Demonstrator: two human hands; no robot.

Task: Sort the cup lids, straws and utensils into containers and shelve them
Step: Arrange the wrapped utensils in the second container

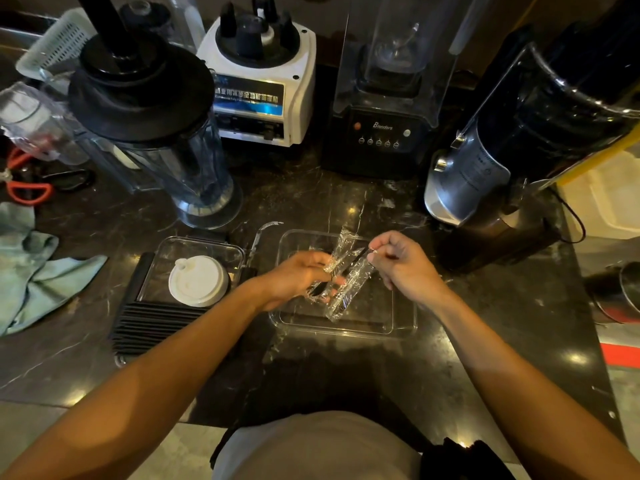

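We read this as the utensil step. Just right of the frame's centre, our left hand [304, 277] curls round a small bundle of black utensils in crinkled clear plastic wrappers [341, 280], while our right hand [401, 259] pinches the upper end of one wrapped piece between thumb and fingertips. The bundle hangs directly over the clear rectangular plastic container [403, 325] on the dark marbled countertop [311, 188]; we cannot tell whether its lower end touches the container floor.

To the left of centre, a second clear square container [162, 251] holds a stack of white round cup lids [198, 280], so the lids look sorted already. Below it, toward the lower left, lies a row of black straws [156, 329], seemingly awaiting their turn.

Next, we judge, the wrapped pieces need laying flat and lengthwise inside the container under our hands. The slippery film calls for a gentle, low release, so nothing slides over the rim.
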